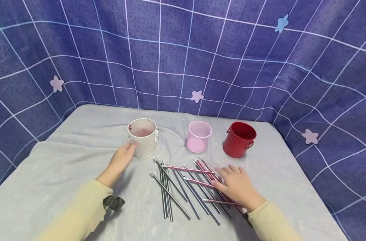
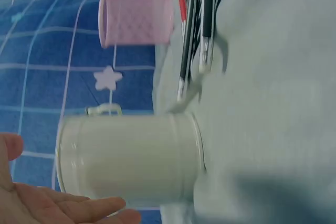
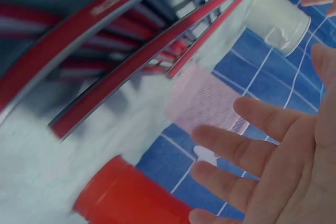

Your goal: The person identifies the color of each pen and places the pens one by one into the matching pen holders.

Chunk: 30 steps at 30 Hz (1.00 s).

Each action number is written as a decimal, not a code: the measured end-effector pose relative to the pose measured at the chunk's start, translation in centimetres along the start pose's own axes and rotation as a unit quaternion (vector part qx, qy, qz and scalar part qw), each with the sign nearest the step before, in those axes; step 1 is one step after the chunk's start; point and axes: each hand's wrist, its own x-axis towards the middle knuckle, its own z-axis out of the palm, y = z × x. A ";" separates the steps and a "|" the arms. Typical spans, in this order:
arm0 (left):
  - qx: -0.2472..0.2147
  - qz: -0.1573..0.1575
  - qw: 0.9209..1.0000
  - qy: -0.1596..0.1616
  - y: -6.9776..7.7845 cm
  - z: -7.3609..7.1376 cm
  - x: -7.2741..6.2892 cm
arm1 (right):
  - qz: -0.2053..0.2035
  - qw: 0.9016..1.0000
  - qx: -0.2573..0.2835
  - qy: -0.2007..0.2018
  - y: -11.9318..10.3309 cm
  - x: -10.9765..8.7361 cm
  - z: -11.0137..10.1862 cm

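Observation:
Beside the left wall of a white metal bucket (image 1: 145,147) is my left hand (image 1: 119,162), its fingers extended. In the left wrist view those fingers lie along the bucket's side; whether they touch it I cannot tell. My right hand (image 1: 238,185) is spread over the right end of a loose heap of pencils, with nothing in its grasp. Dark pencils (image 1: 170,196) make up the left and middle of the heap, and red pencils (image 1: 189,169) lie across them and to the right. The right wrist view shows the right hand's fingers (image 3: 231,150) apart and fairly straight.
Behind the heap stands a pink cup (image 1: 197,142) with a flared rim. A red bucket (image 1: 237,147) with side handles is to its right. Grey cloth (image 1: 71,160) covers the table, and a blue gridded curtain (image 1: 176,57) with stars hangs at the back and sides.

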 end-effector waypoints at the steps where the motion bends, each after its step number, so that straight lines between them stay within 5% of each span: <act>1: -0.017 -0.011 1.000 -0.002 -0.1 -0.3 0.4 | 0.003 1.000 0.000 -0.004 0.2 0.0 -0.1; 7: -0.075 -0.051 0.996 0.002 0.1 -1.2 1.9 | 0.015 1.000 -0.001 -0.014 1.5 0.2 -0.3; 15: -0.094 -0.077 0.992 0.016 0.1 -1.2 3.0 | 0.039 0.997 0.044 -0.049 2.6 0.3 -0.2; 23: -0.102 -0.076 0.991 0.033 0.3 -0.9 3.7 | 0.055 0.993 0.053 -0.088 3.0 1.1 0.6; 30: -0.051 -0.044 0.992 0.103 0.3 -0.7 4.1 | 0.056 0.993 0.048 -0.092 3.1 1.6 1.5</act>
